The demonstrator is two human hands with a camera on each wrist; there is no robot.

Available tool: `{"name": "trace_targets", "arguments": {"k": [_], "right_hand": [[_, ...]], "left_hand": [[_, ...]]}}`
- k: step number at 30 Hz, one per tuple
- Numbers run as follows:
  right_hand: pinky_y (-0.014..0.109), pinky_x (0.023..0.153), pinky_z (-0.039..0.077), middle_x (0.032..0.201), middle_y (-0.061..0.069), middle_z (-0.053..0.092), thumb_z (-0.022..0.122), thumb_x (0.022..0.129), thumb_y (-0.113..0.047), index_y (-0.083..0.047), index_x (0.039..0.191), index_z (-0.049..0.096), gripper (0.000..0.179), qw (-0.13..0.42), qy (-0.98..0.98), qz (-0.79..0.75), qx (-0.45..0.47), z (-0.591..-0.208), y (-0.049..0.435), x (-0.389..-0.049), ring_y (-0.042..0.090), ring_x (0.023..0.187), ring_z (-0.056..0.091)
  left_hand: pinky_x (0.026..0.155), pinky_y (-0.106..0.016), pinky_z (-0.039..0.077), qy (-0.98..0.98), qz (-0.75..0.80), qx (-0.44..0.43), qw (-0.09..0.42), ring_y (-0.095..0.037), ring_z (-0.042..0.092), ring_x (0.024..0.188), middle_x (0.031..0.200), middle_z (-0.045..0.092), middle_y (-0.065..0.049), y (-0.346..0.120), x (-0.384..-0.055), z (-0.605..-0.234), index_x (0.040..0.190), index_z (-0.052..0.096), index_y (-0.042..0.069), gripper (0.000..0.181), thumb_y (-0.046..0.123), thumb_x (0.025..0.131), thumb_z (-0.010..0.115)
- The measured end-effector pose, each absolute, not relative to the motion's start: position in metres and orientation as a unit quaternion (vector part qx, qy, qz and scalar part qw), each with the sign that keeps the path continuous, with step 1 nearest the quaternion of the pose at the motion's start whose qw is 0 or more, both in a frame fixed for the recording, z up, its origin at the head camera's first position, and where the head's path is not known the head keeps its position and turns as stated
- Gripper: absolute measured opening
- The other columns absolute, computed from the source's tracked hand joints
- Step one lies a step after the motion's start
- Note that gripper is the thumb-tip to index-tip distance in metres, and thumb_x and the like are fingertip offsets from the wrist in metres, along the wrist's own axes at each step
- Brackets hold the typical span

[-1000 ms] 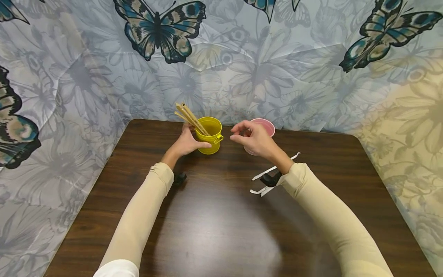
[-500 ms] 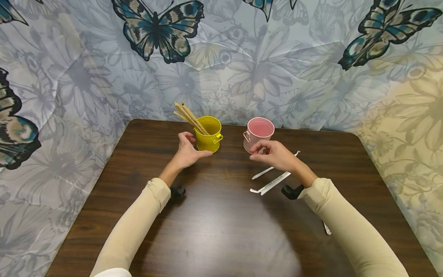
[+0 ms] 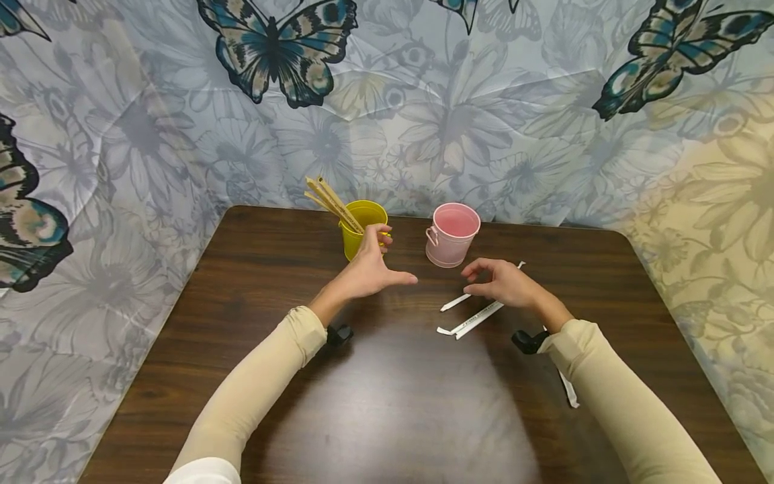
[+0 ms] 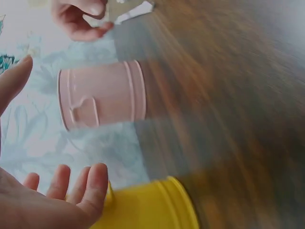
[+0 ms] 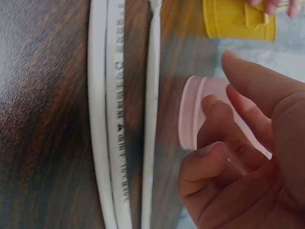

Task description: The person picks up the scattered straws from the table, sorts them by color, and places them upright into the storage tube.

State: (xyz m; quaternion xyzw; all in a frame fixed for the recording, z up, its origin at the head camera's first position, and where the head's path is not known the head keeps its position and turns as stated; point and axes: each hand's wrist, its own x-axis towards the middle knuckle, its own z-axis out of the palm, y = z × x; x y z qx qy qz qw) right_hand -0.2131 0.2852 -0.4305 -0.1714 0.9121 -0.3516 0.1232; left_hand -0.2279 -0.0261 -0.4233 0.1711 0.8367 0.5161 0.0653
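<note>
Just to the right of the pink bucket (image 3: 450, 245) and nearer the person, the right hand (image 3: 500, 282) hangs by the white strips. Its fingers bend softly, the thumb tip stays clear of them, and nothing is held between them. I cannot tell if they brush the thin strip (image 3: 456, 302), which runs under the hand, in front of the pink bucket. Closer to the person than that, still in front of the pink bucket, lie two flat strips with print (image 3: 479, 318), side by side. One more strip (image 3: 568, 390) lies far to the right of the pink bucket, partly under the right sleeve (image 3: 605, 376).

Left of the pink bucket stands the yellow bucket (image 3: 353, 243), with tan sticks (image 3: 335, 204) leaning out of it, away from the pink bucket. Between the two buckets, and nearer the person, is the left hand (image 3: 370, 269). Its thumb points wide of its fingers and it grips nothing. I cannot tell if it touches the yellow bucket.

This looks like a gap between steps, with the strips the closest things to work on. Lifting one would call for a careful pinch of thumb and finger, since they are so thin.
</note>
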Motion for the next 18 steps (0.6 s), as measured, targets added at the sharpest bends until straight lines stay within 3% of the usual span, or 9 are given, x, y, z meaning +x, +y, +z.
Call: {"name": "trace_targets", "arguments": {"k": [5, 11, 18], "right_hand": [[0.026, 0.065, 0.044, 0.111, 0.015, 0.071, 0.081, 0.087, -0.020, -0.007, 0.117, 0.069, 0.035, 0.119, 0.927, -0.312, -0.173, -0.441, 0.290, -0.217, 0.019, 0.075, 0.055], [0.038, 0.088, 0.051, 0.110, 0.015, 0.073, 0.081, 0.086, -0.014, -0.005, 0.114, 0.070, 0.031, 0.117, 0.929, -0.287, -0.202, -0.450, 0.292, -0.219, 0.031, 0.105, 0.066], [0.045, 0.091, 0.051, 0.110, 0.011, 0.072, 0.080, 0.085, -0.011, -0.006, 0.109, 0.073, 0.026, 0.113, 0.932, -0.261, -0.224, -0.454, 0.289, -0.224, 0.030, 0.104, 0.065]], "left_hand": [[0.112, -0.041, 0.046, 0.842, 0.491, 0.216, 0.058, -0.029, 0.050, 0.131, 0.148, 0.043, -0.009, 0.001, -0.234, -0.416, 0.153, 0.021, 0.013, 0.114, 0.033, 0.069, 0.095], [0.116, -0.042, 0.043, 0.841, 0.485, 0.234, 0.048, -0.030, 0.042, 0.143, 0.160, 0.033, -0.007, 0.025, -0.248, -0.414, 0.161, 0.015, 0.014, 0.122, 0.039, 0.070, 0.094], [0.124, -0.041, 0.035, 0.845, 0.488, 0.218, 0.020, -0.026, 0.034, 0.150, 0.161, 0.030, -0.010, 0.048, -0.273, -0.417, 0.162, 0.015, 0.016, 0.122, 0.040, 0.071, 0.094]]}}
